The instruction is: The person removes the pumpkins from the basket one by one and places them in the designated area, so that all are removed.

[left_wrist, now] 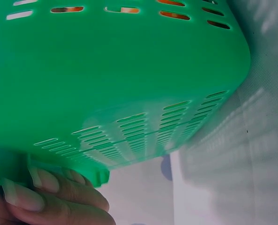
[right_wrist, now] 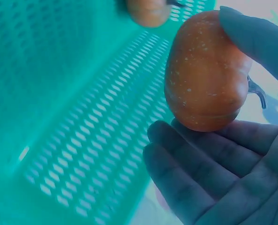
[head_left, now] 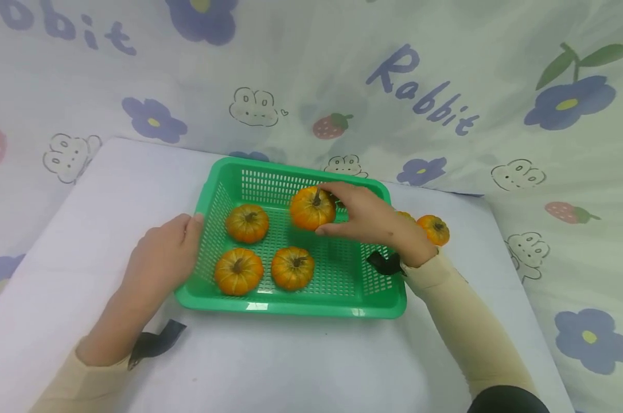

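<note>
In the head view my right hand (head_left: pixel 360 213) holds a small orange pumpkin (head_left: pixel 311 209) between thumb and fingers, over the back middle of a green plastic basket (head_left: pixel 291 310). The right wrist view shows this pumpkin (right_wrist: pixel 206 70) with its stem toward the right and the thumb on its upper side. My left hand (head_left: pixel 164 252) grips the basket's left rim, its fingers (left_wrist: pixel 63 194) curled under the edge. Inside the basket lie a pumpkin (head_left: pixel 246 223) at the back left, another (head_left: pixel 239 271) at the front left and a third (head_left: pixel 292 268) toward the front middle.
Beyond the basket's right side, an orange pumpkin (head_left: pixel 433 230) rests on the white tabletop (head_left: pixel 291 367). Another pumpkin (head_left: pixel 405 215) beside it is mostly hidden by my right wrist. A patterned cloth (head_left: pixel 301 74) hangs behind the table. Dark straps (head_left: pixel 159 339) dangle at both wrists.
</note>
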Motion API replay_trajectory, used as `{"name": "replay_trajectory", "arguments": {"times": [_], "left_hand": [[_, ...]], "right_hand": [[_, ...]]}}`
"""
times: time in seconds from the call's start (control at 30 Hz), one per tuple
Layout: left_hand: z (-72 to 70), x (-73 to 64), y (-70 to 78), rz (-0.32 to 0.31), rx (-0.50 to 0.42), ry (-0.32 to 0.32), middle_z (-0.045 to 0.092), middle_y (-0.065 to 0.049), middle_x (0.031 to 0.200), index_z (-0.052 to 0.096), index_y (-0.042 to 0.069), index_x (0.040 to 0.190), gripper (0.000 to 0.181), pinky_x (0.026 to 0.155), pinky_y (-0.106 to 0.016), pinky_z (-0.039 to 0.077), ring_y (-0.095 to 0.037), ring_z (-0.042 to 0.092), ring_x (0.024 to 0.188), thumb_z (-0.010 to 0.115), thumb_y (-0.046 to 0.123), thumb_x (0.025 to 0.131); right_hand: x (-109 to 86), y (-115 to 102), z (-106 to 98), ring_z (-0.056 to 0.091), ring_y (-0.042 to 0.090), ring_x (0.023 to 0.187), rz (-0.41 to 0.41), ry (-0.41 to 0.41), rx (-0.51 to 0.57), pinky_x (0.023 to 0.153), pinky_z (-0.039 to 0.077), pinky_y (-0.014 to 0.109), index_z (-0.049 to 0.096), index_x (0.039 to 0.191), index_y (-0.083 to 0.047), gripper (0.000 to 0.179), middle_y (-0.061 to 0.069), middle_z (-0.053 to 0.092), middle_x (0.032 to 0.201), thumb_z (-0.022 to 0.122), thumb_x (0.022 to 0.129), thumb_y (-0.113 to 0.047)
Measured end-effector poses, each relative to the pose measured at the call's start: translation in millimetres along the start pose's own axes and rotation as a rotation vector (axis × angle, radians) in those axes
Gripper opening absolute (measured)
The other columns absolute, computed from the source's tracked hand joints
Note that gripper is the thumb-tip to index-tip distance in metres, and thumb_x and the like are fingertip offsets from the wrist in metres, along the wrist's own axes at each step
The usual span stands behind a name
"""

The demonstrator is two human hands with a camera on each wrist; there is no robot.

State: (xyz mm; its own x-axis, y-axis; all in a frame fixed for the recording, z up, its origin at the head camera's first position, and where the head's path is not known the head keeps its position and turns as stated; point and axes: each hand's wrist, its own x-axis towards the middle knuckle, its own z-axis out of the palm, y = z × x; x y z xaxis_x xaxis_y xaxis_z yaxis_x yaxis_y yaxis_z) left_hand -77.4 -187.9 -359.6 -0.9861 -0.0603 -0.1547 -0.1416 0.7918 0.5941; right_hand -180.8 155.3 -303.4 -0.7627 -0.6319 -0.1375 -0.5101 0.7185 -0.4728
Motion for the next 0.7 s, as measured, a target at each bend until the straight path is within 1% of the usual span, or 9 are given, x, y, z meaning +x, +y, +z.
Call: {"name": "replay_trajectory", "arguments": {"times": [0.13,0.2,0.3,0.47,0.7], "left_hand": [[-0.5,0.0,1.6,0.004,0.008,0.000,0.045,-0.010,0.068,0.050,0.006,0.093,0.060,0.050,-0.037,0.038,-0.027,0.048,0.058,0.016,0.053,0.111],[-0.8,0.0,2.2,0.006,0.012,0.003,0.045,-0.010,0.068,0.050,0.006,0.093,0.061,0.051,-0.037,0.038,-0.027,0.047,0.058,0.017,0.054,0.111],[-1.1,-0.3,2.3,0.011,0.017,0.012,0.044,-0.010,0.067,0.049,0.006,0.091,0.061,0.050,-0.037,0.037,-0.027,0.047,0.057,0.016,0.054,0.111],[-0.7,-0.6,1.9,0.015,0.017,0.019,0.043,-0.010,0.067,0.049,0.007,0.091,0.061,0.050,-0.037,0.037,-0.027,0.046,0.057,0.017,0.054,0.111],[-0.6,-1.3,1.8,0.012,0.008,0.016,0.045,-0.010,0.067,0.050,0.006,0.092,0.061,0.050,-0.037,0.038,-0.027,0.047,0.058,0.016,0.054,0.111]], "right_hand": [[-24.2,6.6,-15.0,0.059,0.021,0.127,0.003,0.083,0.065,0.105,0.050,0.040,0.042,0.155,-0.008,0.084,0.003,0.058,0.142,0.085,0.089,-0.038],[-37.1,12.5,-21.8,0.059,0.022,0.128,0.017,0.125,0.091,0.105,0.050,0.043,0.042,0.155,-0.009,0.083,0.002,0.059,0.141,0.086,0.089,-0.035],[-56.1,23.8,-30.1,0.058,0.026,0.130,0.047,0.182,0.117,0.107,0.049,0.048,0.042,0.154,-0.011,0.079,0.004,0.057,0.144,0.084,0.091,-0.032],[-84.8,43.3,-39.7,0.056,0.035,0.133,0.117,0.271,0.119,0.109,0.045,0.054,0.043,0.154,-0.009,0.076,0.009,0.054,0.149,0.083,0.093,-0.030],[-111.0,70.6,-45.8,0.058,0.039,0.130,0.193,0.373,0.102,0.108,0.045,0.054,0.044,0.154,-0.004,0.076,0.016,0.056,0.145,0.084,0.092,-0.025]]}}
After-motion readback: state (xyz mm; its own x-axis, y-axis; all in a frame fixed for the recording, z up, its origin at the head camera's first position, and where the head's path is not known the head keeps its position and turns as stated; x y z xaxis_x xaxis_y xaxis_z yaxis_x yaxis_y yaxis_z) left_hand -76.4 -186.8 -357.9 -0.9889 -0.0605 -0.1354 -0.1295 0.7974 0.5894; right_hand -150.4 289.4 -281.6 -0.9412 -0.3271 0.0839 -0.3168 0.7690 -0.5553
